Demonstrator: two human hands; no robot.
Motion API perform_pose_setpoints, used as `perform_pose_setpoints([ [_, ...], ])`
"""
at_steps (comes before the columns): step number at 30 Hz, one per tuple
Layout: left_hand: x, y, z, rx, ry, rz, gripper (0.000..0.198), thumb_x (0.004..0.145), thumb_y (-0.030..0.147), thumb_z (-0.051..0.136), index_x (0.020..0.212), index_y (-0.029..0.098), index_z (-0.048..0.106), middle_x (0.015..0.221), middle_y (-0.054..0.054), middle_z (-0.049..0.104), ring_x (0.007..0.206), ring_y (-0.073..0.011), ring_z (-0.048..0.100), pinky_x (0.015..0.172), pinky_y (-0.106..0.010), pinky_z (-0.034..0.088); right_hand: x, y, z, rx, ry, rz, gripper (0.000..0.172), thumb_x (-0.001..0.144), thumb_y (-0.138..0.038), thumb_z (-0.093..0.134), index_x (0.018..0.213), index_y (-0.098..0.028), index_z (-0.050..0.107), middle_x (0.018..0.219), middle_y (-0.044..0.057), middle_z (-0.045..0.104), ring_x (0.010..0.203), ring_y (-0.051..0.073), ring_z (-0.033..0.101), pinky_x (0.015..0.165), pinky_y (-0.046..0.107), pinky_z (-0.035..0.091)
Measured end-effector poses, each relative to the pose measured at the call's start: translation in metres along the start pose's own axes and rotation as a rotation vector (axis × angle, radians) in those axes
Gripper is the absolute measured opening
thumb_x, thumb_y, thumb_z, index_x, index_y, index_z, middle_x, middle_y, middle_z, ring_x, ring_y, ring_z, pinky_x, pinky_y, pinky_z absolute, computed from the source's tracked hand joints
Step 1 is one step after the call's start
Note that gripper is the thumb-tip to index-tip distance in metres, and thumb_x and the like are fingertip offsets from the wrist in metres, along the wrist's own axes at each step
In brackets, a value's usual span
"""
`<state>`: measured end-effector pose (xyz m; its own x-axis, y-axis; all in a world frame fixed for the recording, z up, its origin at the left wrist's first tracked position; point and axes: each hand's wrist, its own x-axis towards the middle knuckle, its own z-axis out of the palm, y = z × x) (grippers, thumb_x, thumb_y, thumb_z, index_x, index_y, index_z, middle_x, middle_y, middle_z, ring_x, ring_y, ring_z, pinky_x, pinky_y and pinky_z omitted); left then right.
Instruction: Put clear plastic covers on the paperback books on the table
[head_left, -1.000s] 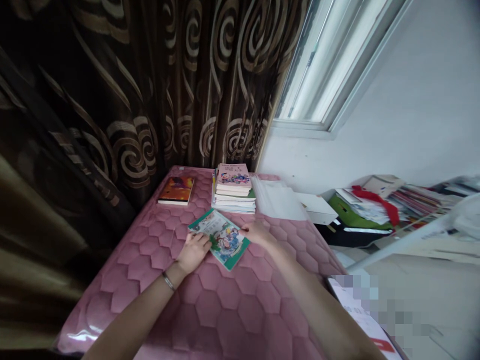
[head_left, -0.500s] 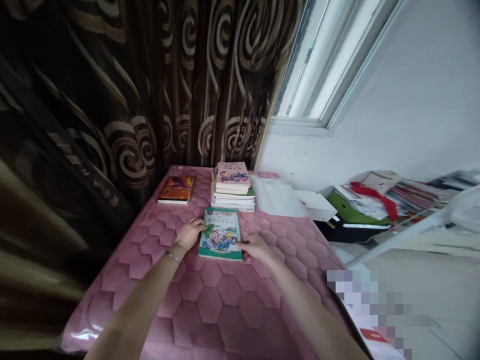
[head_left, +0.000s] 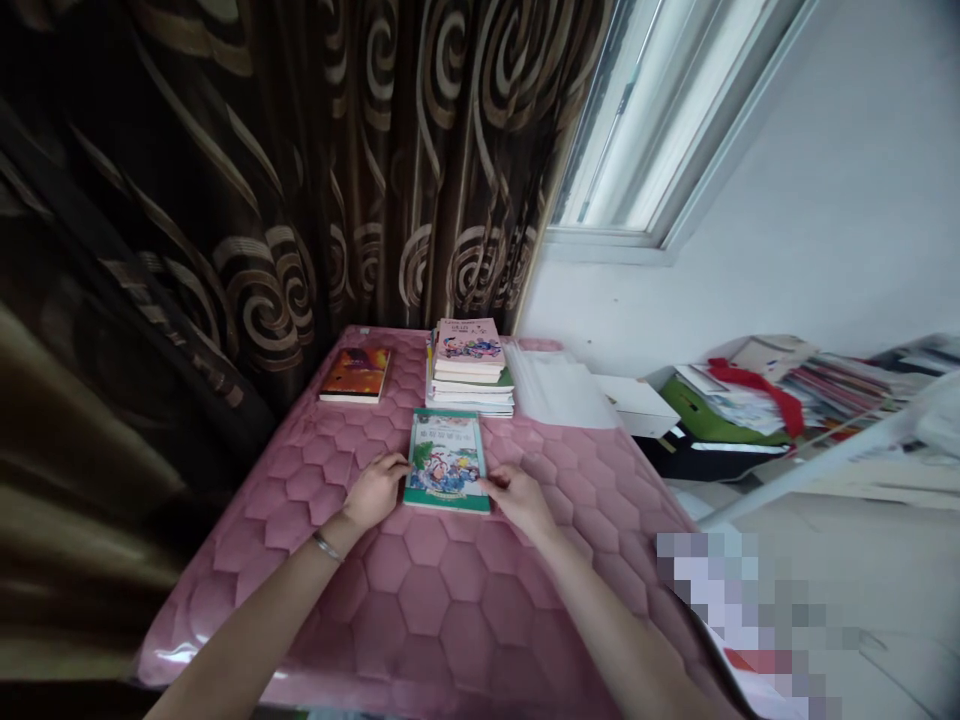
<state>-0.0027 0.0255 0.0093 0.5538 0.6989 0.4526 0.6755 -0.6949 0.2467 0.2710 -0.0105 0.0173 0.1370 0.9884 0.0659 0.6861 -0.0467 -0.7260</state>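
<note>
A green-edged picture book [head_left: 447, 461] lies flat and square on the pink quilted table cover [head_left: 450, 600]. My left hand [head_left: 375, 490] rests at the book's lower left corner, fingers curled against its edge. My right hand [head_left: 516, 497] touches the lower right corner the same way. Both hands lie on the cover with the book between them. A bracelet circles my left wrist.
Just behind the book stands a stack of books [head_left: 469, 366] with a pink cover on top. An orange book [head_left: 355, 373] lies to its left, clear plastic sleeves [head_left: 556, 390] to its right. A dark patterned curtain [head_left: 300, 170] hangs behind. Clutter of papers [head_left: 757, 390] lies at right.
The picture book was turned from a slanted position to lie straight, then slid slightly toward me. Both hands shifted to its lower corners.
</note>
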Motion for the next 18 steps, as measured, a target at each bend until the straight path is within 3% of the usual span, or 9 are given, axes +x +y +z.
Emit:
perform_pose_setpoints([
  [4, -0.022, 0.015, -0.018, -0.039, -0.016, 0.008, 0.035, 0.079, 0.003, 0.046, 0.102, 0.019, 0.066, 0.104, -0.006, 0.062, 0.098, -0.0178, 0.055, 0.090, -0.032, 0.045, -0.017, -0.009, 0.003, -0.052, 0.125, -0.160, 0.017, 0.082, -0.026, 0.051, 0.079, -0.020, 0.067, 0.083, 0.006, 0.067, 0.077, 0.018, 0.062, 0.071, 0.028, 0.048],
  [7, -0.025, 0.033, -0.023, -0.006, -0.054, 0.012, 0.025, 0.078, 0.015, 0.055, 0.099, 0.020, 0.066, 0.108, -0.007, 0.061, 0.102, -0.0219, 0.053, 0.088, -0.038, 0.043, -0.033, -0.024, 0.015, -0.097, 0.129, -0.365, 0.015, 0.082, -0.023, 0.053, 0.082, -0.023, 0.068, 0.086, 0.005, 0.065, 0.084, 0.019, 0.059, 0.077, 0.029, 0.045],
  [12, -0.011, 0.053, -0.011, 0.055, -0.078, 0.034, 0.010, 0.080, 0.023, 0.061, 0.090, 0.022, 0.065, 0.099, -0.004, 0.064, 0.098, -0.0217, 0.053, 0.087, -0.041, 0.034, -0.046, -0.044, 0.036, -0.272, 0.080, -0.492, 0.011, 0.075, -0.025, 0.067, 0.086, -0.027, 0.071, 0.092, 0.003, 0.064, 0.092, 0.021, 0.053, 0.083, 0.035, 0.037],
  [18, -0.004, 0.052, 0.001, 0.062, -0.052, 0.081, 0.008, 0.083, 0.020, 0.061, 0.077, 0.021, 0.066, 0.087, -0.001, 0.066, 0.091, -0.0172, 0.054, 0.084, -0.037, 0.029, -0.044, -0.044, 0.043, -0.374, 0.079, -0.554, 0.006, 0.079, -0.028, 0.068, 0.074, -0.026, 0.069, 0.090, 0.000, 0.067, 0.091, 0.019, 0.051, 0.076, 0.033, 0.030],
])
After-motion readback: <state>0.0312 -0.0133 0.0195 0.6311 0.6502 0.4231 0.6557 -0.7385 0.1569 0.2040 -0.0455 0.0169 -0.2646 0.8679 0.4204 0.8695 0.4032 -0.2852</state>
